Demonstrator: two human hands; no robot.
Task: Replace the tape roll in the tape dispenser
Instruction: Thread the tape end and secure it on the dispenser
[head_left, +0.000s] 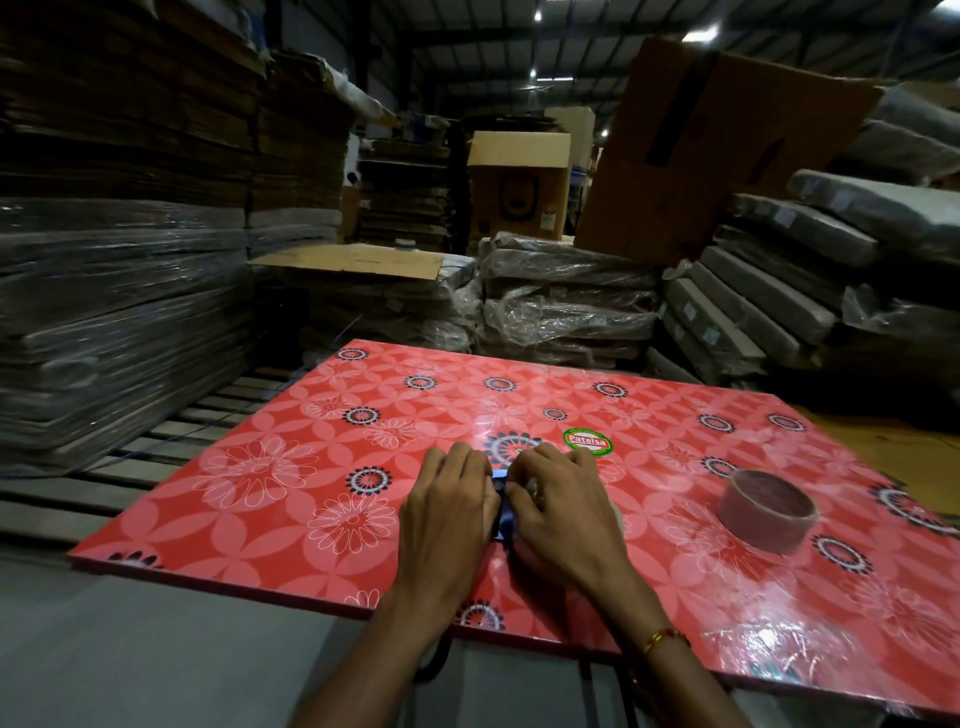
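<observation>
Your arms: both bare from the wrist up to the frame's lower edge, no sleeves showing.
Your left hand (448, 512): no glove, no ring or band that you can make out.
Your right hand (563, 512): no glove either.
Your right wrist: a thin thread bracelet (666, 638), red and yellow, with what look like small gold beads.
</observation>
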